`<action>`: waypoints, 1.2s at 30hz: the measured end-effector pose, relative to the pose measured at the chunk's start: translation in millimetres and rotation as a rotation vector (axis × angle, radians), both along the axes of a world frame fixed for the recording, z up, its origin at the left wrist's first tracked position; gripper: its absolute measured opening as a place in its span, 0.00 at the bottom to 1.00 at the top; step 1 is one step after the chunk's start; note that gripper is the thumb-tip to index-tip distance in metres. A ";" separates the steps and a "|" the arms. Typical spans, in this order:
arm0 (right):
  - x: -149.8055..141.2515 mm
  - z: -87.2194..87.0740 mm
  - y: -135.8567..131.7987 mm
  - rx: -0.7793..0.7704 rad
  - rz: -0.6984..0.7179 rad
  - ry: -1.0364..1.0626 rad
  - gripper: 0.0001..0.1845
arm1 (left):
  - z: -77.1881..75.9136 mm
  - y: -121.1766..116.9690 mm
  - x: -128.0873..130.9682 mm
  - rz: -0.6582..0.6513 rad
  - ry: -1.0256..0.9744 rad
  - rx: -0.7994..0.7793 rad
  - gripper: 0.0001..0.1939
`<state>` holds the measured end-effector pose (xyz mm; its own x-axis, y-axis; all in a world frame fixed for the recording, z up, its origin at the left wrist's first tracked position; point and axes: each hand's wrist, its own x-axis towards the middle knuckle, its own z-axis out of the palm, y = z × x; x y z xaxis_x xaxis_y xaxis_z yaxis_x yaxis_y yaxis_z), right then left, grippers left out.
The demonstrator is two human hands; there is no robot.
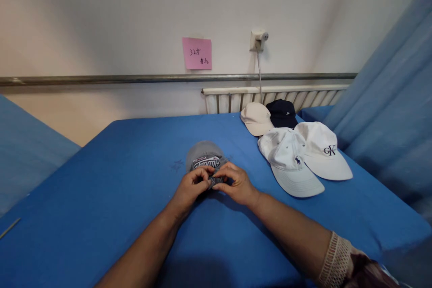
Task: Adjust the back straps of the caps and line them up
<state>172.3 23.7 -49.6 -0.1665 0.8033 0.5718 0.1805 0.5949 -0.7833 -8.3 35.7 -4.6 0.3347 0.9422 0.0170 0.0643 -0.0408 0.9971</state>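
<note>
A grey baseball cap with a lettered patch rests near the middle of the blue-covered table, its brim facing away from me. My left hand pinches the near edge of the cap between thumb and fingers. Opposite it, my right hand grips the same near edge from the right side, thumb and fingers closed. The fingertips of both hands almost meet over the gathered grey cloth. What lies right under the fingers is partly hidden.
To the right sit a beige cap, a dark navy cap, a pale cap with a small horse emblem and a white cap with letters. A thin stick lies far left. Behind are a radiator and a blue curtain.
</note>
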 end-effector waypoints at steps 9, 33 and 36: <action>-0.7 4.8 -3.0 0.019 -0.007 -0.060 0.12 | 2.7 1.1 1.5 -0.024 0.068 0.025 0.12; 0.7 1.6 0.5 0.067 -0.036 0.000 0.11 | 1.0 4.6 -5.6 -0.076 -0.019 -0.118 0.14; 0.7 1.8 0.4 0.074 -0.011 -0.019 0.11 | 0.2 3.7 -1.7 -0.056 -0.017 -0.087 0.14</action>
<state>173.0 24.1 -47.7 -0.1695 0.7608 0.6264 0.2021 0.6489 -0.7335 -10.0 39.4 -4.4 0.3874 0.9201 -0.0577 0.0473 0.0427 0.9980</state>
